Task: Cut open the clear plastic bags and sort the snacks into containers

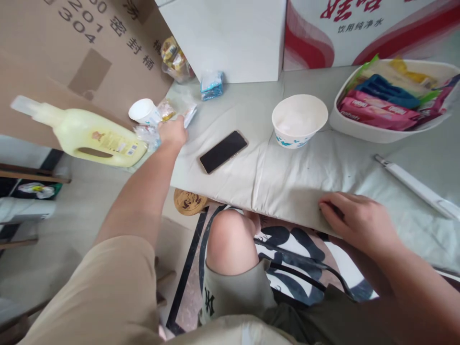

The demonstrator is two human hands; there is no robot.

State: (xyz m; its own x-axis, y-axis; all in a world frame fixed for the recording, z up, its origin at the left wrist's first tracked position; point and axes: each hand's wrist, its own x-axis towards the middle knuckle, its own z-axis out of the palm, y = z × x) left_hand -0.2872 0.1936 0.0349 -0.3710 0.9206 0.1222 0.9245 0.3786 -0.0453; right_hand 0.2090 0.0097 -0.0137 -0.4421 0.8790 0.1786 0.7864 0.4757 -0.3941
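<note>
My left hand [173, 132] reaches to the far left edge of the cloth-covered table [287, 177] and is closed on clear plastic snack packets [151, 134] beside a small white paper cup [144, 111]. My right hand [355, 218] rests on the table's near edge with the fingers curled and pressed down on the cloth; nothing shows in them. A black phone [223, 151] lies face up between the two hands. A white paper bowl [299, 120] stands further back, near the middle.
A yellow detergent bottle [86, 136] lies at the left edge. A white tray [390, 134] of wrapped snacks sits at the back right. Cardboard boxes [72, 52] and a white box [230, 38] line the back. A white stick-like object [417, 186] lies right. My knee [230, 235] is under the table.
</note>
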